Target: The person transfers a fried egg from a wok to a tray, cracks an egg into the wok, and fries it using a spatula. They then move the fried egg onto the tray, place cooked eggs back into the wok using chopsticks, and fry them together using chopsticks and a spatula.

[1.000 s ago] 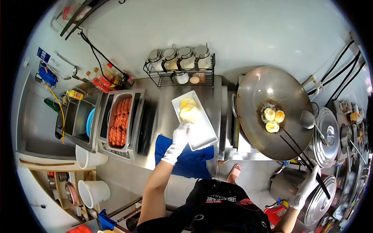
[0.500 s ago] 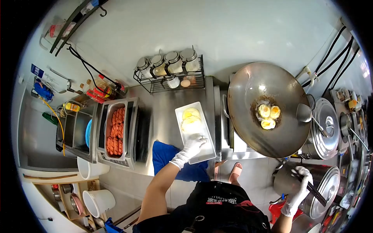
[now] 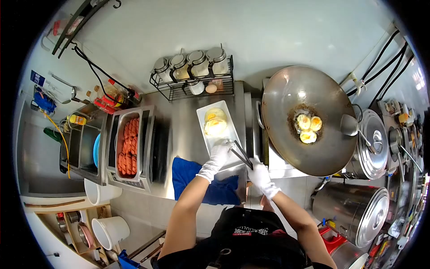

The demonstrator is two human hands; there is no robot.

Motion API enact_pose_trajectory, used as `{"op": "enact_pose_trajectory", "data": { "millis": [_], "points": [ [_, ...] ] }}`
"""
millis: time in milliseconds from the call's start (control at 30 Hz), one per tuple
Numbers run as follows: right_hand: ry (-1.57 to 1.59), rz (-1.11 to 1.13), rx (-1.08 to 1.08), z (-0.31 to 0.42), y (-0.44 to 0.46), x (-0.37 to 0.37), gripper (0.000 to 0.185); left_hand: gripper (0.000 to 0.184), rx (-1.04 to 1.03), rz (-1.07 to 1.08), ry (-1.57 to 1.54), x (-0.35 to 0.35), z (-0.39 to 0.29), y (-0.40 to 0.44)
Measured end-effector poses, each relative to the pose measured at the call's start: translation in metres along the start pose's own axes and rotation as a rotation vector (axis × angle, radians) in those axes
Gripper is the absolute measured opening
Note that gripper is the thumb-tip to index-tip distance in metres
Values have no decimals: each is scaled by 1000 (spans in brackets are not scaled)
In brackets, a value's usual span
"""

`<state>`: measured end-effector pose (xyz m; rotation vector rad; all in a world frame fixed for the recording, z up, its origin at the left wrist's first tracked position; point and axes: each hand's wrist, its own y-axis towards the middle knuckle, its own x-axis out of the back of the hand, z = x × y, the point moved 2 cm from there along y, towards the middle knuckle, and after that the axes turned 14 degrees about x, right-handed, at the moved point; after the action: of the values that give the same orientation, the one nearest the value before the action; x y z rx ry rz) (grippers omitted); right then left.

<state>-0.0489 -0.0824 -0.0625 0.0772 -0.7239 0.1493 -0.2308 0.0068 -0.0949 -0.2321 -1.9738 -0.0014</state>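
Note:
A white rectangular tray (image 3: 231, 130) lies on the steel counter, with fried eggs (image 3: 216, 123) overlapping in its far half. My gloved left hand (image 3: 221, 153) is over the tray's near half, fingers bunched; whatever is in them is hidden. My gloved right hand (image 3: 260, 175) is beside the tray's near right corner, closed around dark tongs (image 3: 242, 154). Their two tips point up and left, close to my left fingertips. To the right, a large wok (image 3: 286, 152) holds three fried eggs (image 3: 308, 136) at its bottom.
A ladle (image 3: 350, 125) rests on the wok's right rim. A blue cloth (image 3: 186, 172) lies under the tray's near side. A pan of red sausages (image 3: 129, 148) stands left. Behind is a wire rack (image 3: 170, 94) with several jars. Large lidded pots (image 3: 374, 219) stand right.
My right hand has come left with the tongs, from beside the pots to the tray. My left hand has stayed at the tray's near half. The whole view has shifted slightly.

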Motion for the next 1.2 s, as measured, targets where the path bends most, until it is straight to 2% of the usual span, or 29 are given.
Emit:
{"op": "enact_pose_trajectory", "data": {
  "millis": [133,167,200,233,300,367,400,500,633,767,800,900,1000,1100,1200],
  "points": [
    [15,-26,-54,-38,27,-41,28,25,8,30,-25,-19,-1,5],
    [42,-32,-69,-42,27,-43,28,21,-13,148,-36,-21,-3,10],
    [-27,-78,-8,-44,28,-47,30,19,-104,185,-133,-20,-9,8],
    [7,-59,-63,-48,25,-50,30,17,-196,223,-234,-18,-15,4],
    [78,-27,-165,-55,24,-56,32,15,-280,329,-160,-16,-15,2],
    [67,-76,-138,-59,23,-61,35,15,-325,483,-69,-18,-6,6],
    [61,-64,-148,-59,24,-61,35,16,-245,554,-92,-13,0,7],
    [72,-77,-188,-57,24,-59,32,20,-195,682,-190,15,10,5],
    [114,-98,-259,-45,24,-55,28,19,-214,839,19,29,11,0],
    [14,-99,-220,-33,25,-47,28,13,-548,538,116,0,24,-10],
    [7,-99,-225,-33,26,-47,27,11,-439,560,248,1,15,-13],
    [1,-104,-244,-33,25,-48,26,12,-547,516,208,5,10,-20],
    [8,-118,-262,-34,27,-47,26,13,-701,358,222,2,6,-30],
    [-22,-103,-235,-34,29,-45,26,13,-667,404,214,-11,3,-34],
    [-59,-90,-143,-39,30,-48,26,12,-603,280,410,-14,-3,-29]
  ]
}}
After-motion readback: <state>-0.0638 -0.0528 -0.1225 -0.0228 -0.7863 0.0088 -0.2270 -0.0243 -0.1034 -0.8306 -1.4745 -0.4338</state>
